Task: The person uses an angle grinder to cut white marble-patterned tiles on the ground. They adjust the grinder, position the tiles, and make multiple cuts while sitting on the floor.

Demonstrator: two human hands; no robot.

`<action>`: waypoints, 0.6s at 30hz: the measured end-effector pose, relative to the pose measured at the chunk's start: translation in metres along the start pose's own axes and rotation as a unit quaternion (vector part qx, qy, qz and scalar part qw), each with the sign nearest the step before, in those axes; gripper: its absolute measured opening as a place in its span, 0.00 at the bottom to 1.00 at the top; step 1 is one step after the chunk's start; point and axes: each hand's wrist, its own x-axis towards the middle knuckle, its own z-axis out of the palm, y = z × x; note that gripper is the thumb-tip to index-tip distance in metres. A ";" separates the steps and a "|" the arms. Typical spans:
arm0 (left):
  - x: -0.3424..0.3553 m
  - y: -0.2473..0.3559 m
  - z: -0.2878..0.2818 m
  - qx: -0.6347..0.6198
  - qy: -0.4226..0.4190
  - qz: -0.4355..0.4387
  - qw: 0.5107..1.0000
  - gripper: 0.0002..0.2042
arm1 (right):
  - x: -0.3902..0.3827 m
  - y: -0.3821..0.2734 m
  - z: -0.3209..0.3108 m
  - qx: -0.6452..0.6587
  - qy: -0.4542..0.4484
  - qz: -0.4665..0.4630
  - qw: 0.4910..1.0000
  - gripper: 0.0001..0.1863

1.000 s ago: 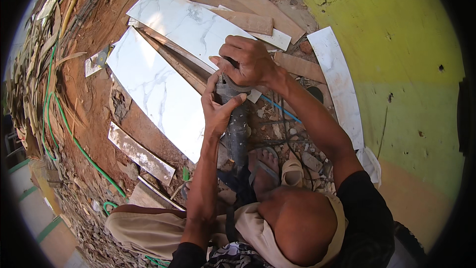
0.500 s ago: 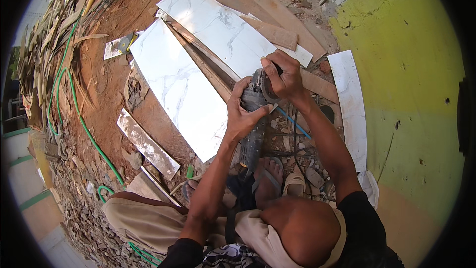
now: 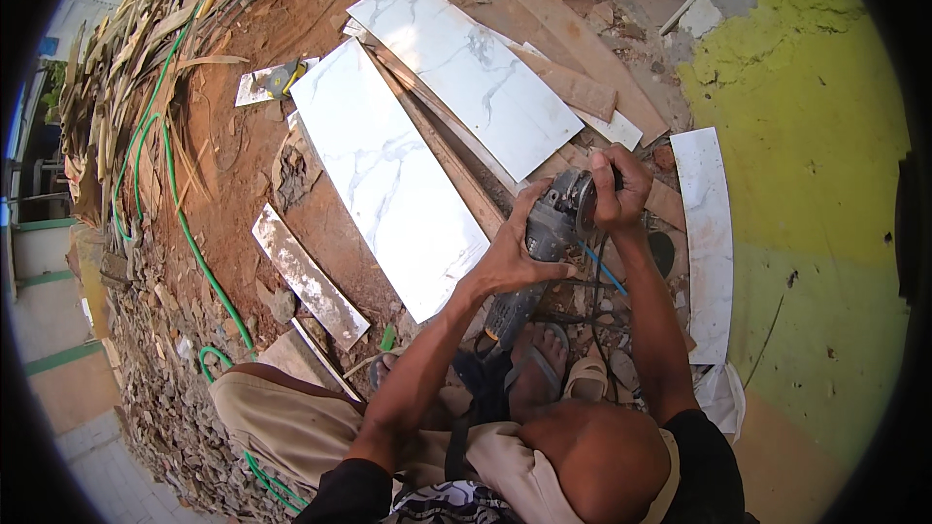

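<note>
A dark, dusty angle grinder (image 3: 551, 231) hangs over my feet, its handle end pointing down toward me. My left hand (image 3: 515, 254) wraps round its body, thumb across it. My right hand (image 3: 623, 196) is closed on the disc and guard end (image 3: 584, 204), thumb up against it. Beyond the grinder lie two long white marble-pattern tiles (image 3: 379, 165) (image 3: 471, 68) with wooden offcuts (image 3: 432, 131) between them. A black cord and a thin blue rod (image 3: 607, 270) run beneath the tool.
A narrow white tile (image 3: 704, 243) lies beside a yellow-green painted wall (image 3: 796, 136). A stained strip (image 3: 306, 272), a tape measure (image 3: 286, 78) on a small white piece and a green hose (image 3: 194, 252) are on the dirt. Wood scraps (image 3: 121, 68) pile at left, rubble around my sandalled feet (image 3: 539, 364).
Both hands and the grinder have shifted rightward in the view and its disc end has tilted right. My right hand has turned more upright. The surroundings shifted with the camera.
</note>
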 end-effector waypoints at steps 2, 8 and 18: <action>-0.001 0.004 -0.001 -0.010 -0.006 0.006 1.000 0.54 | 0.000 -0.006 -0.003 0.007 0.006 -0.006 1.000 0.10; 0.002 0.022 0.002 -0.054 -0.005 0.022 0.998 0.51 | 0.017 -0.029 -0.015 0.031 0.010 0.004 0.999 0.12; -0.010 0.085 0.010 -0.035 0.076 0.044 0.996 0.51 | 0.046 -0.065 -0.009 0.146 0.056 0.059 0.986 0.15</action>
